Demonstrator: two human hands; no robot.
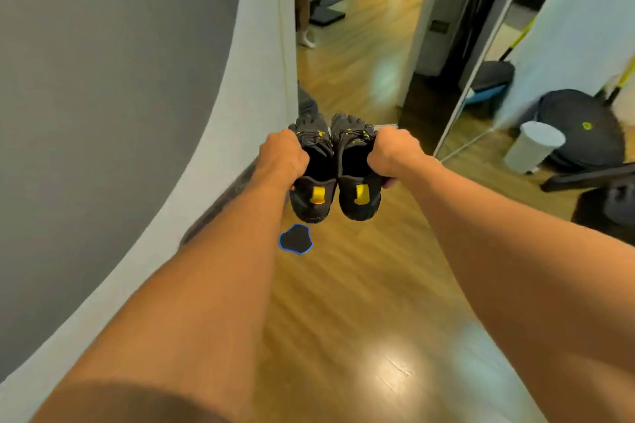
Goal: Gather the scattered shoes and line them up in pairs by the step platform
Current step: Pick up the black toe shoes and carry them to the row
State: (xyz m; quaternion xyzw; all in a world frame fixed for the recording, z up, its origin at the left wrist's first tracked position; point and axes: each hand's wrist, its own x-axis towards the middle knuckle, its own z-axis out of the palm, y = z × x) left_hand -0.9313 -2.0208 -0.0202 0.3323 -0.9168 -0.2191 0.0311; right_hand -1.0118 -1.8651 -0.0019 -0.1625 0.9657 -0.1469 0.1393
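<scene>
While both shoes hang in the air near mid-frame, the pair is off the floor. The black five-toe left shoe with yellow heel tab [311,182] and the matching black five-toe right shoe [357,178] touch side by side, heels toward the camera, toes pointing to 12 o'clock.

The left hand [285,156] grips the left shoe's outer side at 9 o'clock of the pair, fingers curled round the collar. The right hand [391,154] grips the right shoe's outer side at 3 o'clock, fingers curled under it. One shoe per hand, pressed together, likely so the two go down matched and aligned. Both arms are stretched forward, so this reads as carrying, not placing.

A small flat black pad with a blue edge [295,239] lies on the glossy wooden plank floor [343,302] at 6 o'clock of the shoes, apart from them; cannot tell what it is. A curved grey wall with a pale base [103,79] runs along 9 o'clock.

At 3 o'clock, well apart, a white cylindrical bin [534,148] stands beside stacked black round discs [584,127]. At 12 o'clock, far off, a low dark platform [326,14] sits near another person's bare legs [303,17]. It may be the step platform; cannot confirm.

Judgement: pair gathered, lining-up not yet done. No other shoes visible on the floor.
</scene>
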